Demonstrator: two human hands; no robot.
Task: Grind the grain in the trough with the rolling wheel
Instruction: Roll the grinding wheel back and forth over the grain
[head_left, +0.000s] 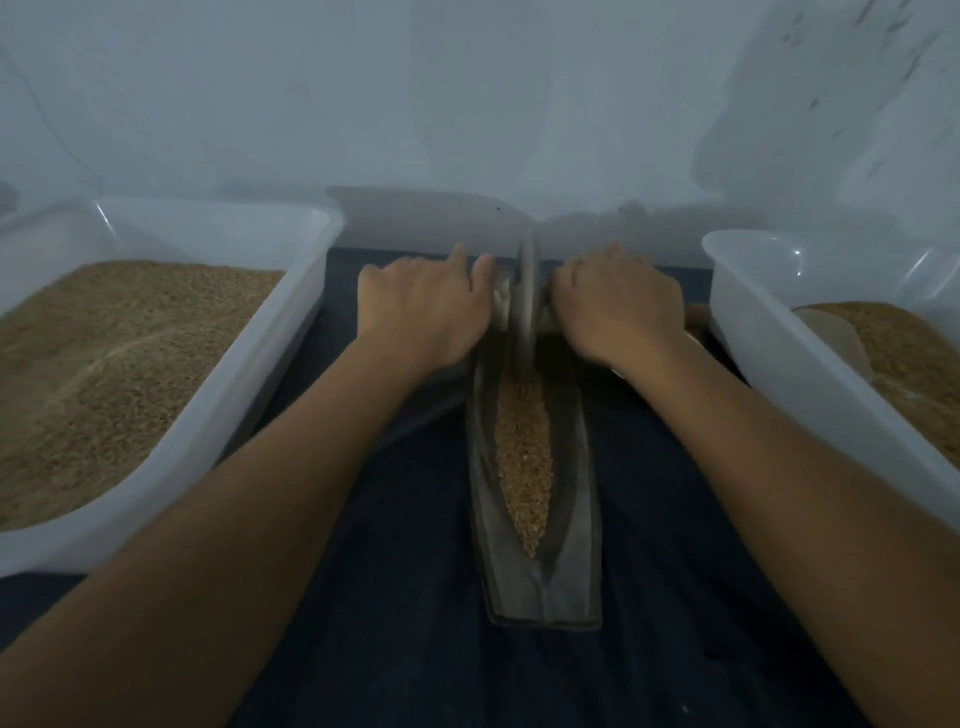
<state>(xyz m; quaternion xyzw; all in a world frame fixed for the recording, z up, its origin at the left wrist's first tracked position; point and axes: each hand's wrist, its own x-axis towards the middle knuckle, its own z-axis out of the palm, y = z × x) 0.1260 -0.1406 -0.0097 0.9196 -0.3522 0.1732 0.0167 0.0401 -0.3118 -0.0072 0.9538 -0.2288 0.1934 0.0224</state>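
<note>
A dark, boat-shaped trough (574, 519) lies lengthwise on a dark cloth, running away from me. Golden grain (523, 457) fills its middle groove. The grey rolling wheel (525, 301) stands on edge at the trough's far end, blurred. My left hand (423, 306) grips the axle handle on the wheel's left side. On the other side my right hand (618, 306) grips the right handle. Both handles are mostly hidden under my curled fingers. Both arms are stretched far forward.
A large translucent tub (291, 332) of brown grain stands at the left, close to my left arm. A second tub (769, 332) holding grain and a pale scoop-like piece stands at the right. A pale wall rises just beyond the wheel.
</note>
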